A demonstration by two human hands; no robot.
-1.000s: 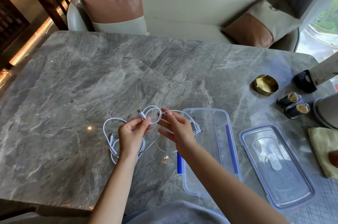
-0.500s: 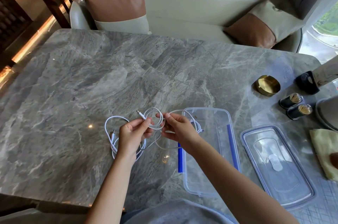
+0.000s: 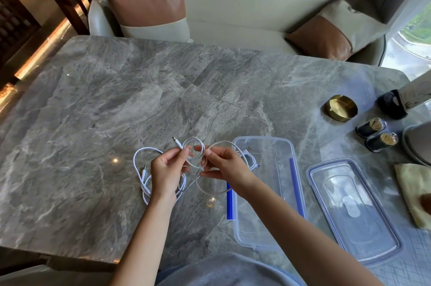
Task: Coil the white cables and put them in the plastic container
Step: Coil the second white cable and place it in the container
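Note:
Above the grey marble table (image 3: 116,103), my left hand (image 3: 166,172) pinches a small coil of white cable (image 3: 194,143) near its plug end. My right hand (image 3: 224,166) grips the same cable just to the right, with loose loops hanging down below both hands. A second white cable (image 3: 143,169) lies in a loose tangle on the table under my left hand. The clear plastic container (image 3: 265,234) with blue clips stands open right of my hands, a cable end resting over its far left rim.
The container's lid (image 3: 352,208) lies flat to the right. Beyond it are a brass ashtray (image 3: 340,108), two small dark jars (image 3: 375,134), a black holder (image 3: 391,103) and a yellow cloth (image 3: 415,192). A sofa with cushions runs behind the table.
My right hand has closed onto the cable beside the coil and moved nearer my left hand. The hanging loop has drawn in a little.

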